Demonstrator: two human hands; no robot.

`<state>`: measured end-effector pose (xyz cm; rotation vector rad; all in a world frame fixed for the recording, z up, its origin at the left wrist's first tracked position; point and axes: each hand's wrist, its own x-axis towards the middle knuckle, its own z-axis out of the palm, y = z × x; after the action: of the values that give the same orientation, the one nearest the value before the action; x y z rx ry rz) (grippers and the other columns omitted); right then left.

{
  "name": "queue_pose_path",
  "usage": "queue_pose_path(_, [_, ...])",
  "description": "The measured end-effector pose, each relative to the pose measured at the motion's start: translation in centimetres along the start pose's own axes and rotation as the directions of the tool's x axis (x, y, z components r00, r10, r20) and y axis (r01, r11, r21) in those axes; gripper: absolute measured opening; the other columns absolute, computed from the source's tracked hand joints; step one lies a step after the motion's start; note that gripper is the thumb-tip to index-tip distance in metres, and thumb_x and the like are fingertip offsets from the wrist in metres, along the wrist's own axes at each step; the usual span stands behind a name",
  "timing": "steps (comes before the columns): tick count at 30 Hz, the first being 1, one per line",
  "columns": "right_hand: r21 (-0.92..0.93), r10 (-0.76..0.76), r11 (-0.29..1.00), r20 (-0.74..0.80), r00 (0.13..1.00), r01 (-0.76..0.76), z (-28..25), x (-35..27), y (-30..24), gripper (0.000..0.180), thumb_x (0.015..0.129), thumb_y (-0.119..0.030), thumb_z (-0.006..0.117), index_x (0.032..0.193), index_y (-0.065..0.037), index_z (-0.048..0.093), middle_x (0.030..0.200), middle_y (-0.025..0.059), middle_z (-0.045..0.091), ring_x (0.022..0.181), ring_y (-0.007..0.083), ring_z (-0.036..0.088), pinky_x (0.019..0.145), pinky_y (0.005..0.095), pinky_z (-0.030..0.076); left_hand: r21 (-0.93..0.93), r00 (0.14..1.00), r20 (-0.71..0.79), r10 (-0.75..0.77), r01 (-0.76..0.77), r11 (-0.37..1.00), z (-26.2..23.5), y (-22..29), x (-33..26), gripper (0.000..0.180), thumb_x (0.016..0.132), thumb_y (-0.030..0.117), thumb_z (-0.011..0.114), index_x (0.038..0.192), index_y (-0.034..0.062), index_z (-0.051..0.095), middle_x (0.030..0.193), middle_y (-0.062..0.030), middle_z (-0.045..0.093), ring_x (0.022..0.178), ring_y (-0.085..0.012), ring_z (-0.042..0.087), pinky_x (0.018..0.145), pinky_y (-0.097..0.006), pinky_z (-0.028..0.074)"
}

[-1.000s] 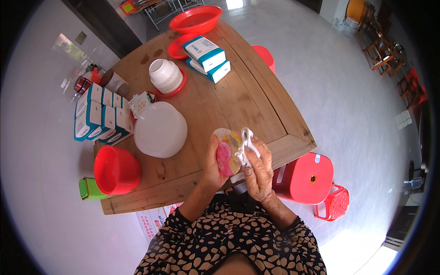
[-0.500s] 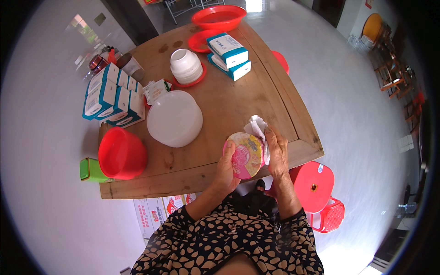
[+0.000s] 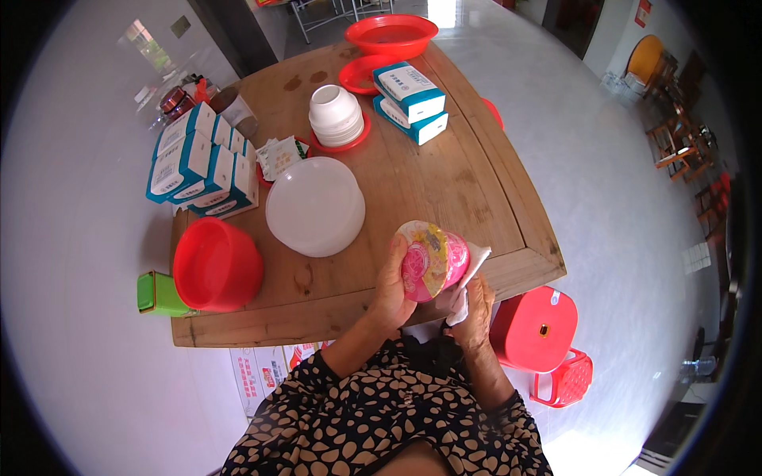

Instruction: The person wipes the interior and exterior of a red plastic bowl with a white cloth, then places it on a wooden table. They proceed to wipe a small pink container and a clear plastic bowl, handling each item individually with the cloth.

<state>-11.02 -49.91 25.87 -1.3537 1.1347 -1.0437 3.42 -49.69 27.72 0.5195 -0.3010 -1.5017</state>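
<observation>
My left hand point(image 3: 387, 292) grips a round pink tub point(image 3: 429, 262) by its side, thumb along the rim. The tub is tilted so its pink-and-yellow printed lid faces up and left and its pink side shows at the right. In my right hand point(image 3: 476, 316) is a crumpled white tissue point(image 3: 476, 259), pressed against the side and base of the tub. The fingers of this hand are partly hidden behind the tissue and tub. Both hands are above the near edge of the wooden table point(image 3: 413, 178).
On the table stand a stack of white plates point(image 3: 315, 208), stacked white bowls point(image 3: 336, 115), tissue packs point(image 3: 409, 91) and more packs point(image 3: 182, 163) at the left, a red bucket point(image 3: 216, 264) and a red basin point(image 3: 390, 33). Red stools point(image 3: 540, 329) stand at the right.
The tub has turned, so more of its pink side shows. My right hand has moved down and toward me, taking the tissue from the tub's right side to lower around its base.
</observation>
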Motion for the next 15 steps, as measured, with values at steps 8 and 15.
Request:
queue_pose_path(8, [0.747, 0.199, 0.633, 0.100, 0.975, -0.206, 2.5, 5.0, -2.7, 0.052, 0.100, -0.041, 0.036, 0.123, 0.002, 0.055, 0.096, 0.0045, 0.064, 0.076, 0.0108, 0.059, 0.066, 0.0247, 0.047, -0.083, 0.998, 0.021, -0.066, 0.068, 0.994, 0.2, 0.5, 0.1, 0.052, 0.098, 0.048, 0.039, 0.128, 0.0068, 0.047, 0.127, -0.0076, 0.054, 0.119, -0.0190, 0.051, 0.104, -0.038, 0.039])
queue_pose_path(15, [0.344, 0.053, 0.937, 0.051, 0.997, -0.067, 4.6, 3.4, -1.9, 0.056, 0.098, -0.051, 0.035, 0.100, -0.002, 0.063, 0.068, 0.0019, 0.058, 0.052, 0.0098, 0.050, 0.045, 0.0241, 0.039, -0.004, 0.991, -0.075, 0.109, -0.109, 0.994, -2.2, 1.8, 0.3, 0.047, 0.097, 0.048, 0.042, 0.123, 0.0100, 0.051, 0.119, -0.0035, 0.058, 0.113, -0.0157, 0.054, 0.100, -0.036, 0.041])
